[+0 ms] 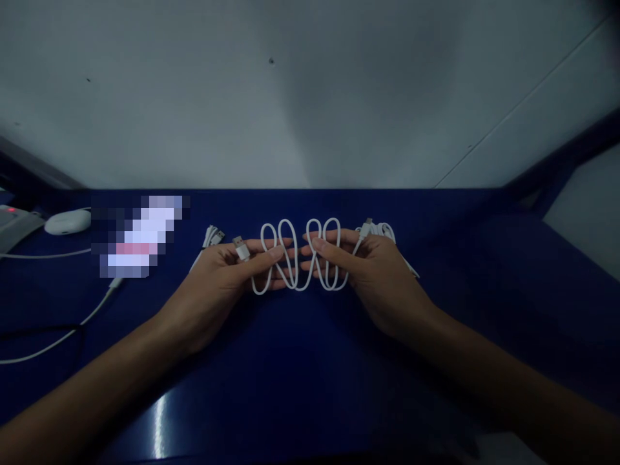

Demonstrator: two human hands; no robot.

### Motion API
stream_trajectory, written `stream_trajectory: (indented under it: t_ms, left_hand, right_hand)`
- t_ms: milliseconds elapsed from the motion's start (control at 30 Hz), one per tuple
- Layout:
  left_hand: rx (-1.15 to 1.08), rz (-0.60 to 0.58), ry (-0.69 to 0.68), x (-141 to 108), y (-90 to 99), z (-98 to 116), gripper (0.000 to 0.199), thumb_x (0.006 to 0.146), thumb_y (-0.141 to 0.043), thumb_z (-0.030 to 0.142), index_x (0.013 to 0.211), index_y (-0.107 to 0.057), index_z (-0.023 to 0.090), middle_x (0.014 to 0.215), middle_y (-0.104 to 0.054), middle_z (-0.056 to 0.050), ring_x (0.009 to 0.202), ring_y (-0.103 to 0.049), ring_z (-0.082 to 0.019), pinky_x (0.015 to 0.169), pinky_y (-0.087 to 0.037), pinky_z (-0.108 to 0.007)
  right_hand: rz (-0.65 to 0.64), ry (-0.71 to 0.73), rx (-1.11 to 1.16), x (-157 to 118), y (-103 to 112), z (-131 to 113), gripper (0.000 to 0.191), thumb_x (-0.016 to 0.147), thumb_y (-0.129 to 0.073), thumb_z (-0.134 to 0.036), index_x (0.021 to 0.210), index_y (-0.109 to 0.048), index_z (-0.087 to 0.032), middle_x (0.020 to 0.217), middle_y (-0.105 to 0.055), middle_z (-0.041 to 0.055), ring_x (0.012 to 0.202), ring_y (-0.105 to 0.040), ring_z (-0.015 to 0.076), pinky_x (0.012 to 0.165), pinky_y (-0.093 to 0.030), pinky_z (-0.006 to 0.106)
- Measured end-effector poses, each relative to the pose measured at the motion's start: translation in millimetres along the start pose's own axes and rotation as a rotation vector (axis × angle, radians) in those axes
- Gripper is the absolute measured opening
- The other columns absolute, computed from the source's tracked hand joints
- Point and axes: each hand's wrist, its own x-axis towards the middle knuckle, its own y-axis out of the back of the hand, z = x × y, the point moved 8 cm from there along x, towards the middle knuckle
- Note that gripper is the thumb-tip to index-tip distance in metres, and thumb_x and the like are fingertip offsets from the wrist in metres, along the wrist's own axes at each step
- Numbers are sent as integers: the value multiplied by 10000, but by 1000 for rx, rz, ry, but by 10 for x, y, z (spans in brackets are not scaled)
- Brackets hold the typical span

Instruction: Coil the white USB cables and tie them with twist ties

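A white USB cable (294,271) is folded into several upright loops between my two hands, above the blue table. My left hand (227,274) pinches the loops on the left side with its thumb on top and fingers behind; the USB plug (239,248) sticks up by that thumb. My right hand (372,268) grips the right-hand loops the same way, and the cable's smaller plug (367,227) points up beside its thumb. Behind my left hand lies a bundled white cable (213,236). Another coiled white cable (386,231) is partly hidden behind my right hand.
On the left of the blue table (290,374) lie a blurred-out bright device (145,236) with a white cord (104,298), a white rounded case (68,222) and a white power strip (17,223) with a red light. A pale wall (203,129) rises behind the table.
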Motion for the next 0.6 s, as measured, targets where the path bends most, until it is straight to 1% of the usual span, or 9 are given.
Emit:
stream_trajectory:
  t_ms: [100,167,300,433,600]
  left_hand:
    - [11,16,-3,-2,12,8,153,961,-864,328,1061,-901,219,1159,-875,-104,902,-817,-194,987,-656,-327]
    - [22,15,-8,1,18,10,159,968,-855,329,1072,-899,218,1155,-874,-109,909,-820,-203,982,-657,-330]
    - [38,3,-29,6,16,10,181,987,-831,342,1103,-890,216,1232,-858,-132,1004,-832,-250,978,-661,-361]
    - [19,-34,-35,9,-9,1,218,1012,-798,336,1180,-873,218,1341,-823,-143,1147,-814,-287,1015,-652,-383]
    - [7,-67,-14,14,-12,-19,227,1035,-774,335,1216,-862,230,1359,-817,-135,1179,-808,-287,1043,-638,-390]
  right_hand:
    - [-11,2,11,1,-6,3,228,962,-848,-433,1082,-855,-239,1150,-855,91,1016,-829,248,991,-653,434]
    - [-14,1,18,5,-8,8,224,963,-847,-428,1088,-855,-242,1182,-852,95,1044,-830,257,999,-655,437]
    - [-10,-1,14,15,-8,20,261,959,-848,-444,1129,-854,-246,1229,-847,103,1108,-825,276,1011,-660,440]
    - [-30,-12,26,17,-30,27,270,980,-828,-464,1153,-857,-258,1248,-846,101,1152,-817,288,1015,-662,441]
    - [-69,-17,37,8,-54,8,216,995,-820,-435,1115,-873,-265,1243,-849,87,1139,-818,285,990,-673,428]
